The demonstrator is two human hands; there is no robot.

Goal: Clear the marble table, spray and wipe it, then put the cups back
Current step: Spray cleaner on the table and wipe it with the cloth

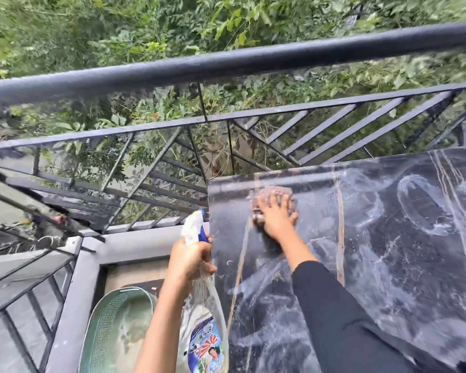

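**Step in hand: wiping the bench.**

My right hand [276, 215] lies flat with the fingers spread. It presses a cloth [257, 196] onto the bench [388, 265] close to its far left corner. The cloth is blurred, so I cannot tell its material.

My left hand [190, 258] is closed around the neck of the spray bottle [203, 327], nozzle up. It holds the bottle just off the left edge of the bench, clear of the top.

The bench top is dark marble and wet, with pale streaks and ring-shaped marks across its middle and right part. No cups show on the bench. I judge clearing and spraying done, and the wipe only partly done.

**Procedure, as I judge it:**

1. I press with a flat palm and even force, so the cloth does not bunch under my fingers.
2. I work from the far left corner of the bench along its far edge, then toward its near edge in overlapping passes, so no strip is missed.
3. I go over the ring marks more than once, since they look like the heaviest residue.
4. I stop each pass on the bench top, not past its left edge. A green basket [113, 332] sits below that edge, and its contents are too blurred to name.
5. I hold the bottle off the bench while wiping and spray again only where the cloth drags dry.

**Caution:** the railing [226, 63] stands just beyond the far edge of the bench. A hard push toward it could send the cloth over the edge and through the railing.
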